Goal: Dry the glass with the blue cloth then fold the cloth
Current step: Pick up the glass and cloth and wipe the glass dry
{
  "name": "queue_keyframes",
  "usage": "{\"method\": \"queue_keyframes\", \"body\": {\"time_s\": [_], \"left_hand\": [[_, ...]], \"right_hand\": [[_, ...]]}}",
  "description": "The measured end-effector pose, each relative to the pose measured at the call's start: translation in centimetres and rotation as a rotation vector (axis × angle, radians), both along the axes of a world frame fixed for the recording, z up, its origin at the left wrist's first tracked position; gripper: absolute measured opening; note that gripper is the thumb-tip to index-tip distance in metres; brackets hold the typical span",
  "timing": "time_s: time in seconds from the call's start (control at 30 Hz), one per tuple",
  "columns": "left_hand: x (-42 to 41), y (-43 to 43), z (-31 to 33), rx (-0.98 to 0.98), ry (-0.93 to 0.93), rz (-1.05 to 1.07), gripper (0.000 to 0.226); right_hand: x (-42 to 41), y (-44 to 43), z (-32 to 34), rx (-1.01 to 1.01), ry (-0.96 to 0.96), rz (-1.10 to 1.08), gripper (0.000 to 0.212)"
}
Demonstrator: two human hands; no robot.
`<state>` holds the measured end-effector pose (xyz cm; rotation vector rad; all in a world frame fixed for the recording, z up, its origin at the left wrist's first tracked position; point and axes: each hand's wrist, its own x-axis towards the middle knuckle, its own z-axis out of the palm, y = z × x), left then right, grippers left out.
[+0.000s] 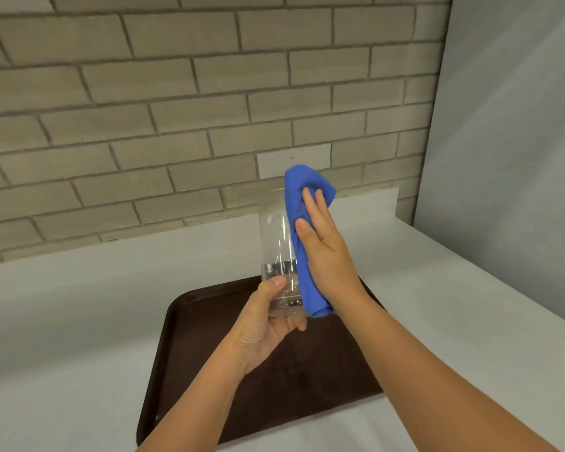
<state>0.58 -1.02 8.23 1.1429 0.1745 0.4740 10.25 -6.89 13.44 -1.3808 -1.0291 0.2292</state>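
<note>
I have the drying step in hand; folding is not yet begun. On the left, my left hand (pixel 268 321) wraps around the base of the glass (pixel 276 243), thumb across the front and fingers curled under the bottom, holding it up above the tray (pixel 177 337) that sits on the desk (pixel 62 305). The glass stands nearly upright with its mouth at the top, and I can see droplets or glints low on its wall, so I judge it is not dry. To the right, my right hand (pixel 323 246) lies flat with fingers together and extended, pressing the cloth (pixel 302 197) against the right side of the glass. The cloth runs the whole height of the glass, bunched over the rim and hanging just past the base.

Next I would turn the glass in the left hand while rubbing the cloth round the wall. The inside needs cloth pushed in through the mouth. The base grip must stay firm, since wet glass may slip.
</note>
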Motion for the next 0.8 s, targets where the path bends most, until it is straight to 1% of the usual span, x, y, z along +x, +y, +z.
{"method": "queue_keyframes", "body": {"time_s": [0.1, 0.17, 0.23, 0.37, 0.4, 0.47, 0.5, 0.53, 0.57, 0.6, 0.63, 0.7, 0.73, 0.8], "left_hand": [[-0.3, 0.1, -0.7, -0.018, 0.01, -0.022, 0.032], [-0.4, 0.4, -0.9, -0.012, 0.014, -0.04, 0.044], [-0.4, 0.7, -0.6, 0.04, 0.036, -0.09, 0.055], [-0.1, 0.9, 0.7, 0.184, 0.168, -0.106, 0.039], [0.1, 0.9, 1.1, 0.218, 0.21, -0.091, 0.037], [0.5, 0.6, 2.1, 0.317, 0.289, -0.052, 0.041], [0.7, 0.4, 2.7, 0.367, 0.32, -0.019, 0.048], [1.0, 0.0, 3.2, 0.396, 0.34, 0.036, 0.06], [1.3, -0.3, 3.6, 0.393, 0.358, 0.117, 0.072], [1.5, -0.6, 3.9, 0.382, 0.369, 0.222, 0.078], [1.7, -0.8, 4.1, 0.387, 0.367, 0.333, 0.075], [1.6, -1.2, 4.4, 0.467, 0.368, 0.497, 0.057], [1.6, -1.4, 4.4, 0.516, 0.372, 0.537, 0.051], [1.4, -1.8, 4.3, 0.599, 0.376, 0.563, 0.049]], "right_hand": [[-0.2, -0.6, -1.0, 0.01, 0.237, 0.031, 0.045], [-0.5, -1.1, -2.0, 0.028, 0.427, 0.054, 0.043], [-0.7, -1.4, -2.8, 0.072, 0.527, 0.065, 0.043], [-0.4, -1.5, -3.1, 0.208, 0.684, 0.027, 0.041], [-0.2, -1.4, -3.1, 0.224, 0.708, 0.013, 0.04], [0.2, -1.4, -2.9, 0.25, 0.76, 0.001, 0.038], [0.4, -1.4, -2.8, 0.266, 0.787, -0.002, 0.037], [0.4, -1.3, -2.7, 0.282, 0.81, -0.001, 0.037], [0.5, -1.2, -2.5, 0.3, 0.824, 0.002, 0.037], [0.5, -1.1, -2.2, 0.316, 0.826, -0.001, 0.037], [0.5, -1.0, -1.8, 0.324, 0.813, -0.014, 0.038], [0.5, -0.6, -1.2, 0.317, 0.751, -0.061, 0.039], [0.4, -0.5, -0.9, 0.31, 0.709, -0.08, 0.04], [0.0, -0.4, -0.6, 0.308, 0.627, -0.097, 0.041]]}}
